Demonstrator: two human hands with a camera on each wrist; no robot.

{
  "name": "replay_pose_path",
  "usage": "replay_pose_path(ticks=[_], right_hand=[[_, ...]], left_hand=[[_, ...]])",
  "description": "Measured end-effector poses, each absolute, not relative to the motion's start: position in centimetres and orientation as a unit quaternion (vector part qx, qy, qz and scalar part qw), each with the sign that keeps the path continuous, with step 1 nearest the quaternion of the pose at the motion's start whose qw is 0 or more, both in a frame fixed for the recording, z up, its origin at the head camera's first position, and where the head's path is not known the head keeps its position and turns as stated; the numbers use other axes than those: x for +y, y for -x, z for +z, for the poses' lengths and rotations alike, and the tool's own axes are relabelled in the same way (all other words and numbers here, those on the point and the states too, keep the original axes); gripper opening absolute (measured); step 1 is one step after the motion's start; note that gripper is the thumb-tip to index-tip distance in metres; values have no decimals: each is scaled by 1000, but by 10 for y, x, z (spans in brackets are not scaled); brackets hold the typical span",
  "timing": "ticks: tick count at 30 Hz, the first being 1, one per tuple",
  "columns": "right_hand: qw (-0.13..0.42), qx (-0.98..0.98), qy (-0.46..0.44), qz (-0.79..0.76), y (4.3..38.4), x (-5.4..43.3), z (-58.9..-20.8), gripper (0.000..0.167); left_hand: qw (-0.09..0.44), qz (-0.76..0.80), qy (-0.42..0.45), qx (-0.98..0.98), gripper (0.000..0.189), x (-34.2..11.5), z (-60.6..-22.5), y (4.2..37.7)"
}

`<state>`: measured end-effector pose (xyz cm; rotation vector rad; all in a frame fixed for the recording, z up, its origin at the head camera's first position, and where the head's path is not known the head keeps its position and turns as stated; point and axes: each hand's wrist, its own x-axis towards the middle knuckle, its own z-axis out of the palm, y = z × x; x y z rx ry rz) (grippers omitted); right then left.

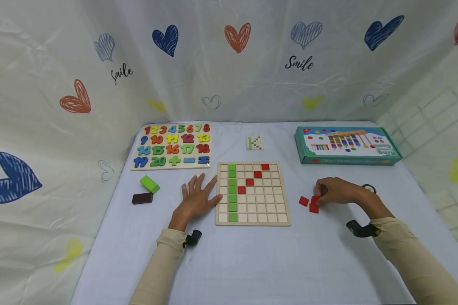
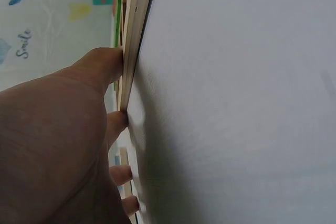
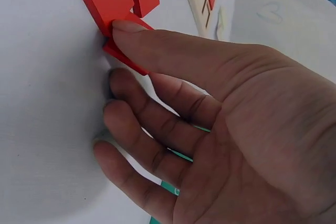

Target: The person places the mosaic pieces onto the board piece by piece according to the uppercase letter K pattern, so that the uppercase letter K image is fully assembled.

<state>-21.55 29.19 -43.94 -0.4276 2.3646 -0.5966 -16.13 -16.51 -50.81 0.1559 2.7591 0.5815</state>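
My left hand (image 1: 196,200) lies with fingers spread at the left edge of a wooden grid board (image 1: 219,223); in the left wrist view its thumb touches the board's side (image 2: 137,19). A column of green tiles (image 1: 232,189) fills one line of the board, and several red tiles (image 1: 249,181) form a diagonal from it to the top right. To the right of the board, my right hand (image 1: 336,190) pinches a tilted red tile (image 3: 123,56) between thumb and index finger. Two other red tiles (image 3: 109,1) lie beside it on the table.
A number puzzle board (image 1: 171,146) stands at the back left, with a green block (image 1: 149,184) and a dark brown block (image 1: 142,198) in front. A small pattern card (image 1: 255,143) lies behind the grid. The boxed toy (image 1: 347,146) is at the back right.
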Motion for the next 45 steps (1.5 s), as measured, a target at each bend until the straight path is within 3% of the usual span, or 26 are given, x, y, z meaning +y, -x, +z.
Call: replay_pose_path(ticks=[11,19,29,45], right_hand=[[324,901,172,-232,219,295,-444,32],[281,900,180,-281,223,282,-439,26],[210,893,232,-322,228,224,-440,21],[225,871,293,-325,213,129,-469,12]], left_hand=[[151,201,-55,966,76,-165,-510,162],[150,204,-52,966,76,-163,-508,161],[146,206,-53,966,76,-163,-506,160],[152,200,-56,966,77,-163,-503,161]])
